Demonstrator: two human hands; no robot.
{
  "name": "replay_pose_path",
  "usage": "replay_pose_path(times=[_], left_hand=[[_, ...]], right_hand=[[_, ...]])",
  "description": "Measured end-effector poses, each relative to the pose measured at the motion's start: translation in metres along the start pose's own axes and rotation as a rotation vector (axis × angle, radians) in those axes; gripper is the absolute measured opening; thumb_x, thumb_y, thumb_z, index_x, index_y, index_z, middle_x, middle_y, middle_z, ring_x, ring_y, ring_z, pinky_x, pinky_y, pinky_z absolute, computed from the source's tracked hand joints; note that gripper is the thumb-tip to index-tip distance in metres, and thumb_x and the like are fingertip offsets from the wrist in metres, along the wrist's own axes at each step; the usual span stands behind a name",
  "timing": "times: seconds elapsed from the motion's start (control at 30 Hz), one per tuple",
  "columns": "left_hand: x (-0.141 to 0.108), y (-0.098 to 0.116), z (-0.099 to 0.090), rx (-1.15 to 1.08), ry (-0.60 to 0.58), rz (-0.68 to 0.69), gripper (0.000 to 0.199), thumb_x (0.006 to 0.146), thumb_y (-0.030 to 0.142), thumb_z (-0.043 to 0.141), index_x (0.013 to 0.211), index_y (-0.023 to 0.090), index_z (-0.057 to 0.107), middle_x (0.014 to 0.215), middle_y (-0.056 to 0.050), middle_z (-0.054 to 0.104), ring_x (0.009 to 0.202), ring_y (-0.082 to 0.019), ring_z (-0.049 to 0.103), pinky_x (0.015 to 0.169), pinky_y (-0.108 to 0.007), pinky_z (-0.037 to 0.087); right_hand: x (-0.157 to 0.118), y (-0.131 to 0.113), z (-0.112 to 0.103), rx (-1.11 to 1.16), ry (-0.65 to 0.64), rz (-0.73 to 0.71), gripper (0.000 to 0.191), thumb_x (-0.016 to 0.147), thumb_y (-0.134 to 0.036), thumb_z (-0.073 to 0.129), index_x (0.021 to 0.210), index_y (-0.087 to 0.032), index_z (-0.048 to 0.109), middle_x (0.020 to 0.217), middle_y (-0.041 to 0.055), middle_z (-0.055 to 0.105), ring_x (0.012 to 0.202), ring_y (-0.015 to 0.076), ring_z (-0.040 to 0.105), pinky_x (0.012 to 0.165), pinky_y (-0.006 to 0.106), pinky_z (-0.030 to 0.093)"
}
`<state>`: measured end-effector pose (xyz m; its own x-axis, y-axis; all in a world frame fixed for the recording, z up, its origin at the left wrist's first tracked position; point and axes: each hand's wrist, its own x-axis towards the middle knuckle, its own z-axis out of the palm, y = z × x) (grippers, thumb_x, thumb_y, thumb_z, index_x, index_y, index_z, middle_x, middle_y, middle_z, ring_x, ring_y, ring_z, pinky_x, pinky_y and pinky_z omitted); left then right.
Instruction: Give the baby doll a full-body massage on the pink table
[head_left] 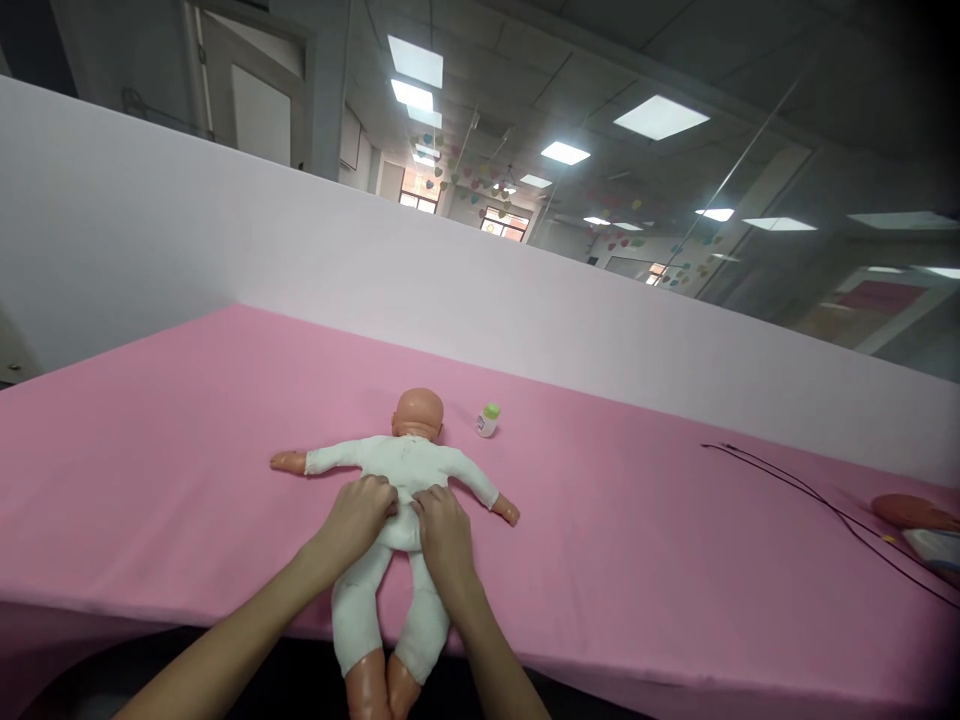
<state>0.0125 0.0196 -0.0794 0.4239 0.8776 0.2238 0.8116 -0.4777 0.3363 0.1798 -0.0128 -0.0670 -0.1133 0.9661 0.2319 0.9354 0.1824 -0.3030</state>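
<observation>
A baby doll (409,460) with a white cloth body lies face down, its arms spread and its lower legs over the table's front edge. My left hand (367,508) rests on the left side of its lower back, fingers curled in against the white cloth. On the right side of the back, my right hand (442,520) is curled the same way, knuckles up. Both hands seem to pinch the doll's back, though the fingertips are partly hidden. A small white bottle with a green cap (488,420) stands right of the doll's head.
The pink-covered table (615,540) meets a low white partition (450,290) at the back. Thin black cables (810,490) run across its right side. At the far right edge, an orange-brown object (911,511) is partly cut off.
</observation>
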Motion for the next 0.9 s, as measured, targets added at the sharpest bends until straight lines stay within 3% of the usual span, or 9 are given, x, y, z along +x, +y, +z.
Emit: replay_pose_path(times=[0.1,0.23,0.33,0.47,0.6,0.67,0.73,0.83,0.9], left_hand=[[-0.025,0.004,-0.008,-0.009,0.014,0.002,0.028,0.095,0.019,0.049,0.081,0.025,0.072,0.093,-0.009,0.072,0.085,-0.024,0.066,0.072,-0.036,0.051],[-0.047,0.014,-0.003,0.047,-0.093,-0.066,0.027,0.092,0.012,0.050,0.082,0.025,0.072,0.094,-0.009,0.072,0.090,-0.027,0.067,0.071,-0.038,0.050],[-0.048,0.015,-0.001,0.110,-0.137,-0.046,0.026,0.090,0.008,0.053,0.085,0.023,0.073,0.093,-0.011,0.073,0.090,-0.029,0.068,0.070,-0.039,0.049],[-0.037,0.004,-0.019,-0.005,-0.182,0.014,0.023,0.096,0.025,0.059,0.077,0.024,0.072,0.090,-0.007,0.074,0.083,-0.028,0.069,0.070,-0.038,0.047],[0.000,-0.015,-0.033,-0.298,0.052,-0.047,0.030,0.100,0.047,0.057,0.096,0.026,0.077,0.101,-0.003,0.076,0.089,-0.025,0.070,0.081,-0.035,0.051],[0.030,-0.022,-0.029,-0.394,0.234,-0.120,0.046,0.101,0.054,0.053,0.132,0.025,0.068,0.127,-0.007,0.071,0.107,-0.027,0.069,0.093,-0.037,0.051],[0.064,-0.026,-0.021,-0.441,0.318,-0.222,0.074,0.100,0.060,0.051,0.160,0.020,0.039,0.154,-0.014,0.054,0.130,-0.031,0.060,0.105,-0.041,0.048],[0.107,-0.027,-0.009,-0.530,0.191,-0.440,0.105,0.096,0.074,0.048,0.168,0.011,0.005,0.162,-0.025,0.042,0.144,-0.036,0.050,0.110,-0.044,0.045],[0.125,-0.025,-0.005,-0.543,0.049,-0.542,0.113,0.093,0.081,0.047,0.167,0.009,0.002,0.155,-0.028,0.051,0.139,-0.038,0.056,0.105,-0.044,0.048]], right_hand=[[-0.025,0.003,-0.008,0.103,0.029,-0.054,0.023,0.104,-0.010,0.052,0.102,-0.022,0.072,0.114,0.0062,0.072,0.105,0.0233,0.065,0.090,0.034,0.048],[-0.041,0.001,0.002,0.101,0.035,0.018,0.024,0.102,-0.011,0.055,0.088,-0.022,0.071,0.097,0.0047,0.072,0.094,0.0234,0.065,0.084,0.035,0.048],[-0.035,0.002,0.010,0.175,0.059,0.043,0.026,0.100,-0.012,0.057,0.080,-0.022,0.071,0.090,0.0045,0.070,0.092,0.0232,0.064,0.083,0.034,0.049],[-0.024,0.023,0.006,0.567,0.130,0.006,0.017,0.097,-0.023,0.060,0.087,-0.022,0.074,0.103,0.0066,0.071,0.101,0.0225,0.066,0.089,0.033,0.054],[-0.014,0.056,0.003,0.790,0.275,0.220,0.038,0.096,-0.048,0.062,0.117,-0.018,0.070,0.123,0.0155,0.069,0.106,0.0273,0.068,0.092,0.041,0.058],[-0.005,0.065,0.005,0.974,0.156,0.281,0.050,0.097,-0.056,0.062,0.128,-0.016,0.066,0.126,0.0170,0.070,0.111,0.0286,0.069,0.098,0.044,0.057],[0.007,0.066,0.007,1.229,-0.030,0.263,0.054,0.102,-0.059,0.052,0.130,-0.016,0.066,0.130,0.0171,0.070,0.121,0.0281,0.068,0.104,0.044,0.055],[0.031,0.059,0.010,1.463,-0.178,0.233,0.065,0.109,-0.060,0.031,0.136,-0.011,0.064,0.127,0.0192,0.072,0.123,0.0256,0.069,0.103,0.039,0.055],[0.046,0.055,0.013,1.370,-0.135,0.252,0.072,0.110,-0.060,0.024,0.133,-0.006,0.066,0.114,0.0205,0.075,0.113,0.0251,0.074,0.094,0.035,0.059]])
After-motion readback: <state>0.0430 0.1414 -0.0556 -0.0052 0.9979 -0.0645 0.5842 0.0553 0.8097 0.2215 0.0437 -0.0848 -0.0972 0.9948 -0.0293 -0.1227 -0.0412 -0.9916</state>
